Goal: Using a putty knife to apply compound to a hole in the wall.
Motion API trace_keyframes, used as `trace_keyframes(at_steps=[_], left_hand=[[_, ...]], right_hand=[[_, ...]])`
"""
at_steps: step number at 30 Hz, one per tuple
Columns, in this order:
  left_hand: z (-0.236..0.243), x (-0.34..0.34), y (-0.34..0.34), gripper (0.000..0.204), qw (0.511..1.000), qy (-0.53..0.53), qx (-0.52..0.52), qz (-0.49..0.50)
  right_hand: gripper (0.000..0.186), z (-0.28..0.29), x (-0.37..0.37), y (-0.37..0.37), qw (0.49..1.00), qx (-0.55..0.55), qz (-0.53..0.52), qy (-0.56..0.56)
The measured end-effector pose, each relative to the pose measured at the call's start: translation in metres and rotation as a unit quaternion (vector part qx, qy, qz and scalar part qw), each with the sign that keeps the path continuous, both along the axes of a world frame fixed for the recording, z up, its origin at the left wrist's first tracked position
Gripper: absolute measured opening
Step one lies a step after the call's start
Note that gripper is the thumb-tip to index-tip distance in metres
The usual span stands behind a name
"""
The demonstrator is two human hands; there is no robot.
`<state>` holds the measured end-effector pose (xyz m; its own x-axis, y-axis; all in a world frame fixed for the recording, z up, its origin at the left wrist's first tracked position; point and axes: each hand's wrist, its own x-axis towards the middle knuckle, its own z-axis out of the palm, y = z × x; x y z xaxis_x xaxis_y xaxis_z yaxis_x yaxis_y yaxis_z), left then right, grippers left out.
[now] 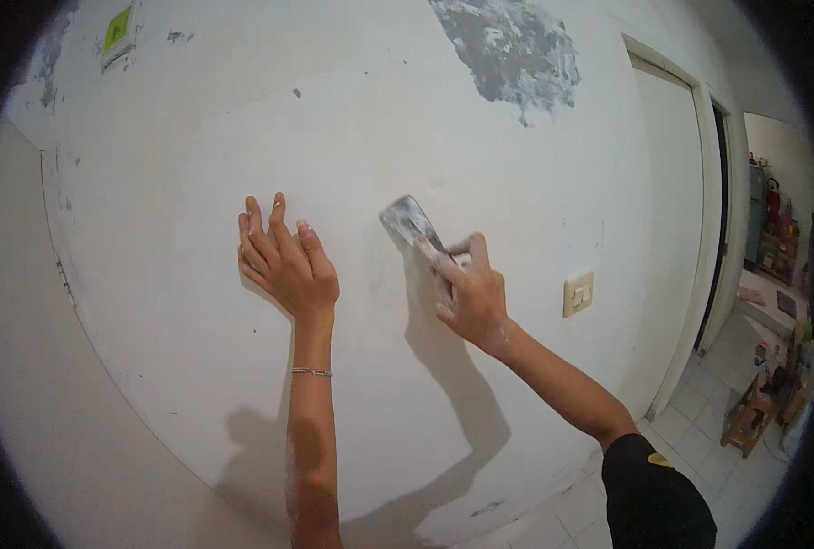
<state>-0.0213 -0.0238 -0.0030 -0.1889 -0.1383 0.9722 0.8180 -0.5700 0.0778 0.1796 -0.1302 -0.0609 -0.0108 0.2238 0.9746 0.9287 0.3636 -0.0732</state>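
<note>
My right hand (pixel 474 295) grips a putty knife (pixel 410 220), its broad blade smeared with white filler and lying close against the wall. White residue coats the fingers of this hand, and one finger stretches along the blade. To the left, my left hand (pixel 290 261) rests on the white wall (pixel 334 146) with its fingers apart, holding nothing. A thin bracelet circles that wrist. Whether the whole blade edge touches the wall cannot be made out.
A grey patch (pixel 512 55) of bare wall shows at the top. A light switch (pixel 578 295) sits right of my right hand; a green-faced box (pixel 119 29) is at the upper left. Beyond the door (pixel 670 220), a wooden stool (pixel 748 416) stands on the tiled floor.
</note>
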Motion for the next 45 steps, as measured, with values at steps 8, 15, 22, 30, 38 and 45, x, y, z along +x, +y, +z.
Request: trace_keyframes(at_steps=[8, 15, 22, 30, 38, 45], left_hand=[[0.0, 0.0, -0.001, 0.046, 1.0, 0.002, -0.008, -0.005], [0.0, 0.0, 0.0, 0.047, 1.0, 0.003, -0.011, -0.009], [0.001, 0.0, -0.002, 0.047, 1.0, 0.007, -0.009, -0.018], [0.001, -0.001, -0.004, 0.047, 1.0, 0.006, -0.015, -0.022], [0.0, -0.002, -0.006, 0.048, 0.999, 0.005, -0.026, -0.03], [0.0, -0.003, -0.005, 0.048, 0.999, 0.011, -0.026, -0.034]], right_hand=[[0.073, 0.003, 0.002, 0.008, 1.0, 0.03, 0.004, -0.009], [0.075, 0.02, -0.004, 0.007, 1.0, 0.023, -0.004, 0.002], [0.088, 0.029, -0.008, 0.012, 0.998, 0.055, -0.019, -0.017], [0.073, 0.05, -0.018, 0.018, 0.998, 0.059, -0.005, 0.018], [0.072, 0.078, -0.022, 0.017, 0.999, 0.014, 0.025, 0.037], [0.067, 0.094, -0.026, 0.015, 0.998, 0.041, -0.01, 0.048]])
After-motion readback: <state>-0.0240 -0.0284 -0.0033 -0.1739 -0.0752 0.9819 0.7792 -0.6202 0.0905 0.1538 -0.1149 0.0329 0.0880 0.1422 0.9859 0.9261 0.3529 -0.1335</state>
